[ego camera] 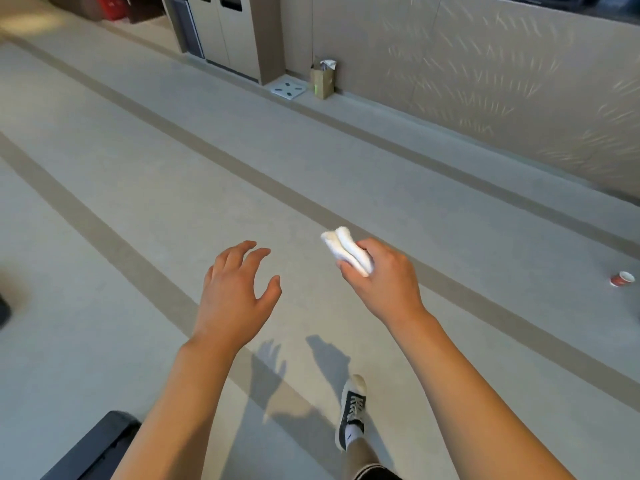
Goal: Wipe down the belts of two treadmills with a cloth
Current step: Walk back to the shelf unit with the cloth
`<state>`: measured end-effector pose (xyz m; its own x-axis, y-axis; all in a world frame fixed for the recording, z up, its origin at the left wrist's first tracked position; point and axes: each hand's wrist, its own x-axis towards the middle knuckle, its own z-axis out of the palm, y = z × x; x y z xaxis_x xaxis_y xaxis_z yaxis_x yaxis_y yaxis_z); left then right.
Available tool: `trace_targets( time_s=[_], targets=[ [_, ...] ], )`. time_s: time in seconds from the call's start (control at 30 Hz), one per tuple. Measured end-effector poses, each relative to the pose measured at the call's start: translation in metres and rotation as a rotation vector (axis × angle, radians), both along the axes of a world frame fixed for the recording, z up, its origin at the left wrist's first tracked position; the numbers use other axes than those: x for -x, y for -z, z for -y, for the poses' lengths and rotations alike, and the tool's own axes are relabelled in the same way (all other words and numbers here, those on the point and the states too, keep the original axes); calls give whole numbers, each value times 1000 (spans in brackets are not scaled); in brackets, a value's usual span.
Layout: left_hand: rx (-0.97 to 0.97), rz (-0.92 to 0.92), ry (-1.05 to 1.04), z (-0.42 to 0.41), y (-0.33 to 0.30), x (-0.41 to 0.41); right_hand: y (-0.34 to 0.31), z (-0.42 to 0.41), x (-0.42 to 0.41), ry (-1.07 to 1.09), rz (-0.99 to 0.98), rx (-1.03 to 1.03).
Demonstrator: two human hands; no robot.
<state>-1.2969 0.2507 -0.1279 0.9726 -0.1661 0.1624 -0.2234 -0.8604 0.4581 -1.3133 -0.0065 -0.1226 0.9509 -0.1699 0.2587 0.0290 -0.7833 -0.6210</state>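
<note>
Head view: looks down over two bare forearms held out above a pale floor [145, 188] crossed by darker tan stripes.
Right hand [384, 282]: fingers curled round a folded white cloth [348, 249], gripping it with one end sticking out past the thumb, up and to the left.
Left hand [235, 289]: holds nothing, fingers spread and loosely bent, palm down in the air.
Cloth position: above the floor, just right of the left hand, apart from it.
Foot: a dark sneaker [351, 410] with white laces on the floor below the right hand.
Dark edge: a black machine part [100, 445] at bottom left; what it is cannot be told.
Along the wall: a brown paper bag [322, 83], a flat white scale [289, 89], tall beige cabinets [230, 29].
Far right: a red paper cup [622, 278] lying on its side on the floor.
</note>
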Motion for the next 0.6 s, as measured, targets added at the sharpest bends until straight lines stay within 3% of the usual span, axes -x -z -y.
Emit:
trace_targets(
  time_s=[0.3, 0.6],
  targets=[
    [-1, 28, -20, 81, -33, -150, -19, 78, -177, -132, 64, 35],
    [-14, 35, -3, 126, -39, -266, -21, 121, -300, -173, 103, 20]
  ],
)
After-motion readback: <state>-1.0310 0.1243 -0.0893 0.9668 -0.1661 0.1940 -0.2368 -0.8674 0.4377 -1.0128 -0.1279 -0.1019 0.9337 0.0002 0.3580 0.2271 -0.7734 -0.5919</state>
